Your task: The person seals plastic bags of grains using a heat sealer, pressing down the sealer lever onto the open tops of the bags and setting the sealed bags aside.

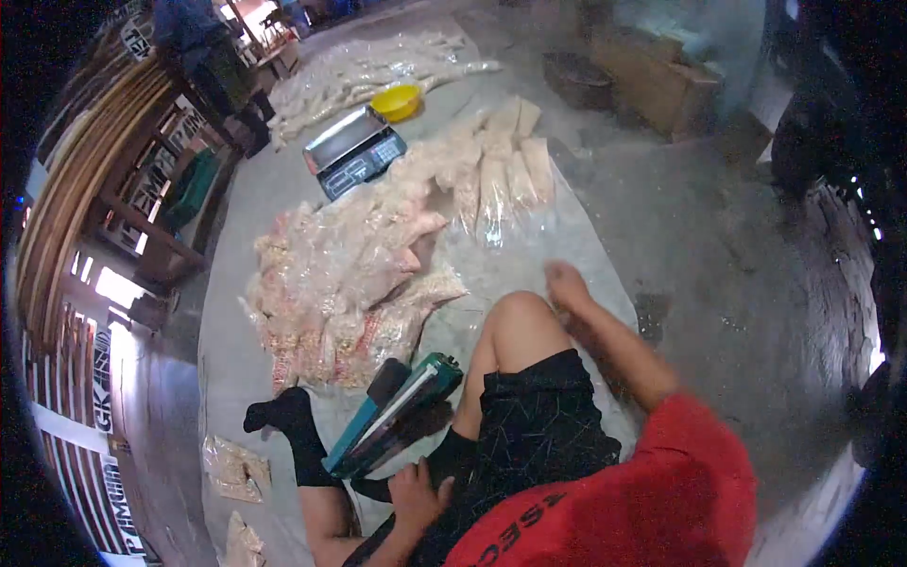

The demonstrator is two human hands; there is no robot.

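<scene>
My left hand [417,491] lies low between my legs, against my dark sock and close to the near end of a long teal and dark bar-shaped device [392,416], which looks like a bag sealer. Its fingers and thumb are apart, with nothing seen in them. My right hand [567,286] is beside my raised knee, over the pale sheet; it is blurred and its fingers cannot be made out. Ahead of my legs lies a heap of filled clear plastic bags [335,260], with pale contents and some red print.
A digital scale [354,156] stands beyond the heap, near a yellow basin [396,101]. Upright filled bags [510,180] stand at the right. More bags [234,468] lie by my left foot. A person [213,71] is at the far left, near wooden racks. Cardboard boxes [661,85] stand at the back right.
</scene>
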